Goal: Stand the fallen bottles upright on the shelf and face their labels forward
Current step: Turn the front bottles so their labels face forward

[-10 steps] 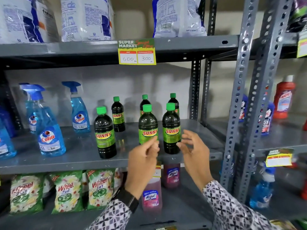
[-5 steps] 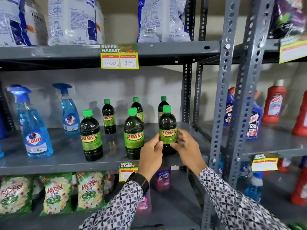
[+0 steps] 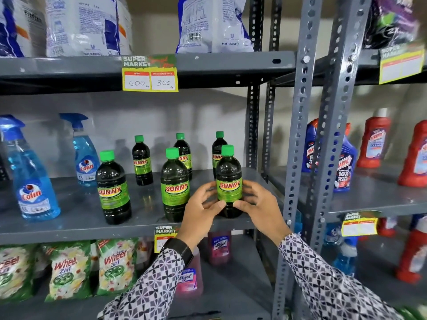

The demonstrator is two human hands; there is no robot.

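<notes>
Several dark SUNNY bottles with green caps stand upright on the grey middle shelf (image 3: pixel 76 224), labels facing forward. The front right bottle (image 3: pixel 228 181) stands near the shelf's front edge. My left hand (image 3: pixel 202 209) and my right hand (image 3: pixel 257 206) wrap its lower half from either side. The front middle bottle (image 3: pixel 175 185) stands just left of my left hand. A front left bottle (image 3: pixel 113 188) and three smaller-looking ones in the back row (image 3: pixel 141 161) stand apart from my hands.
Blue Colin spray bottles (image 3: pixel 32 179) stand at the shelf's left. Grey slotted uprights (image 3: pixel 298 144) rise just right of my hands. Red and blue Harpic bottles (image 3: pixel 374 139) fill the neighbouring rack. Detergent bags sit above, Wheel packs (image 3: pixel 69 271) and pink Lizol bottles below.
My hands moved from in front of the front middle and right bottles onto the front right bottle and closed around its lower half. The bottle stays upright with its label forward.
</notes>
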